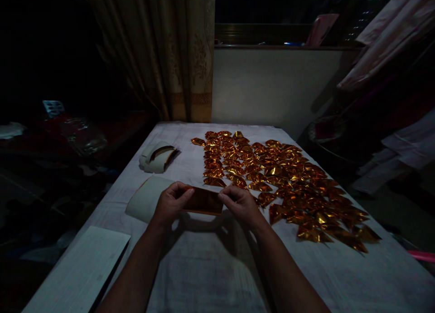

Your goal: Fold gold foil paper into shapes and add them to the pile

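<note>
Between my two hands a strip of gold foil paper is stretched out above the table, its shiny face looking dark here. My left hand pinches its left end between thumb and fingers. At the other end, my right hand pinches the right corner the same way. Just left of my left hand lies a curved pale sheet. Many folded gold foil pieces lie in rows and a heap beyond and to the right of my right hand.
Curled pale sheets with gold edges lie farther back on the left. A flat pale board is at the table's near left. The cloth-covered table meets a white wall and a curtain. Clothes hang at right.
</note>
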The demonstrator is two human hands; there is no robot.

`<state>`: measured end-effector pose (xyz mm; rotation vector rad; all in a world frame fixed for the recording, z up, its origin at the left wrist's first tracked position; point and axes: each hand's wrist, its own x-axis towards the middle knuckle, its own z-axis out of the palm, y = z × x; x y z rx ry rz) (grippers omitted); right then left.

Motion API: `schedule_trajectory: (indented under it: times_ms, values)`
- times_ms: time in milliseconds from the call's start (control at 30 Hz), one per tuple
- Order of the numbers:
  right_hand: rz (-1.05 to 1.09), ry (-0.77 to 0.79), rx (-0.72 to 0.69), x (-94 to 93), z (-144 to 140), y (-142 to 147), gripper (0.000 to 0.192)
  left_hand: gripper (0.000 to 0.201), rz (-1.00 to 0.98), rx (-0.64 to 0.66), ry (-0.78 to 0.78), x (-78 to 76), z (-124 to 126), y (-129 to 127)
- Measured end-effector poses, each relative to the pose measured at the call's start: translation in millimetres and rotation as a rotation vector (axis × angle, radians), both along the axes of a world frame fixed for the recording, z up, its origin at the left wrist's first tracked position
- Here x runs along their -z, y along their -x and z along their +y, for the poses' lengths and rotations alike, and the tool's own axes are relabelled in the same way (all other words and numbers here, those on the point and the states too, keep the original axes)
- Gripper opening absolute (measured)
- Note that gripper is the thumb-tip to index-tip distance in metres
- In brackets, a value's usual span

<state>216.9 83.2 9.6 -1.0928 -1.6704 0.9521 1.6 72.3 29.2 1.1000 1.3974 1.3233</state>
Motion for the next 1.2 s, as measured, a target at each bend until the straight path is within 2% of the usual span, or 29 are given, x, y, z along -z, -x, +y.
schedule_trajectory:
  times_ms: [100,300,533,633,767,933,1200]
  values:
    - [-0.031,-0.02,-0.007,-0.3,-1,-1,0.025,0.039,-0.047,0.044,0.003,1.7,0,1]
    - [-0.097,-0.034,-0.018,-2.4,-1,-2,0.025,0.038,-0.055,0.037,-0.014,12.0,4,1]
    - [-0.394,0.116,0.072,-1.1,0,0,0.021,0.046,-0.042,0.092,0.042,24.8,9,2]
    - [-0.461,0.164,0.093,0.1,-1,3,0.021,0.047,0.091,0.146,0.067,30.7,9,2]
    - [-0.574,0.201,0.122,-1.6,-4,6,0.019,0.035,0.293,0.176,0.072,37.3,8,1]
    - [-0.876,0.177,0.161,-4.9,-7,8,0.018,0.03,0.759,0.186,-0.04,40.9,3,-6]
    - [-0.974,0.14,0.186,0.3,-9,13,0.019,0.032,0.925,0.246,-0.171,46.0,-2,-12]
